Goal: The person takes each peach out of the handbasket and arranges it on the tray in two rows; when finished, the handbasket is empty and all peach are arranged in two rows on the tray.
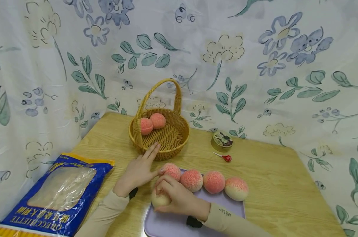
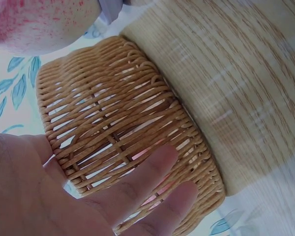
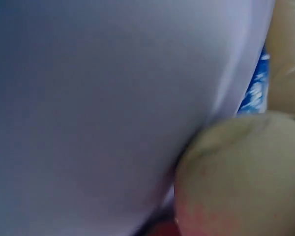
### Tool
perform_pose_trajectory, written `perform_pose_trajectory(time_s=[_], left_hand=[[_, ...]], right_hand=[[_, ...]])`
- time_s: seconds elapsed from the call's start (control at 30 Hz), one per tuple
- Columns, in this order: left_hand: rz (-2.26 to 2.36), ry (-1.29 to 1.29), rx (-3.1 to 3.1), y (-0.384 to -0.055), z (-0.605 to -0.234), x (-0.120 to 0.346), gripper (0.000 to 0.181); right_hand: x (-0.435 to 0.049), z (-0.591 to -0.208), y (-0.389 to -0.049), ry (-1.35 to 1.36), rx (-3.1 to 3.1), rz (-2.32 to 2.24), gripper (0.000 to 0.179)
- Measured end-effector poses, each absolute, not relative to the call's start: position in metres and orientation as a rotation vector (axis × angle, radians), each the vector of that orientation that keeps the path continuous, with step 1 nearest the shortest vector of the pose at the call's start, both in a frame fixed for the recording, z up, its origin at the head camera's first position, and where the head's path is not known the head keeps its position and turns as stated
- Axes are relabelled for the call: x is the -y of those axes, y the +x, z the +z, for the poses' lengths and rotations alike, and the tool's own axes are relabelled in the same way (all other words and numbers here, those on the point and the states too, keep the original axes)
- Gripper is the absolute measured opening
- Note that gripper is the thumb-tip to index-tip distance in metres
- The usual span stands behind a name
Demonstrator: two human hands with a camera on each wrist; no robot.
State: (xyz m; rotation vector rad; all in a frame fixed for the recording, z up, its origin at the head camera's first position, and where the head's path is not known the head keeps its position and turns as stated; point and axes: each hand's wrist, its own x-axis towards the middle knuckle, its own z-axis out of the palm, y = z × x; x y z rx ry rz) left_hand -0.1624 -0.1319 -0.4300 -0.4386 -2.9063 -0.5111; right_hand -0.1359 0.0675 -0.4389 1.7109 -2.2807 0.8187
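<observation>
My right hand (image 1: 182, 199) grips a pale peach (image 1: 160, 197) at the left side of a lilac tray (image 1: 167, 225). In the right wrist view this peach (image 3: 246, 172) shows a cleft and some pink. Several pink-and-cream peaches (image 1: 214, 182) line the tray's far edge. My left hand (image 1: 140, 173) has its fingers stretched out at the near wall of a wicker basket (image 1: 179, 148), its thumb beside the leftmost peach (image 1: 171, 171) of the row. The left wrist view shows those fingers (image 2: 132, 189) in front of the basket's weave (image 2: 108, 113). Two pink peaches (image 1: 157, 120) lie inside the basket, at its left.
A blue and yellow bag of orecchiette (image 1: 57, 191) lies on the left of the wooden table (image 1: 273, 184). Right of the basket are a round tin (image 1: 222, 141) and a red lollipop (image 1: 227, 158). The basket's tall handle (image 1: 159, 84) arches above it. A floral curtain (image 1: 196, 42) hangs behind.
</observation>
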Motion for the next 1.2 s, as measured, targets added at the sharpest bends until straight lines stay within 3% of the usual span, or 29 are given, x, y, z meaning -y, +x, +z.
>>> perform_pose_trajectory(time_s=[0.43, 0.7, 0.97, 1.2], left_hand=[[-0.522, -0.451, 2.886, -0.162, -0.426, 0.134, 0.091], [-0.523, -0.436, 2.926, -0.163, -0.428, 0.133, 0.091], [-0.535, -0.396, 2.989, -0.164, -0.423, 0.137, 0.089], [-0.546, -0.399, 2.999, -0.161, -0.424, 0.132, 0.089]], right_hand=[[-0.062, -0.421, -0.144, 1.858, 2.271, 0.191, 0.050], [-0.074, -0.376, -0.161, 1.774, 2.439, 0.759, 0.052], [-0.063, -0.331, -0.222, 1.538, 2.488, 1.221, 0.045], [-0.033, -0.319, -0.271, 1.292, 2.661, 1.516, 0.042]])
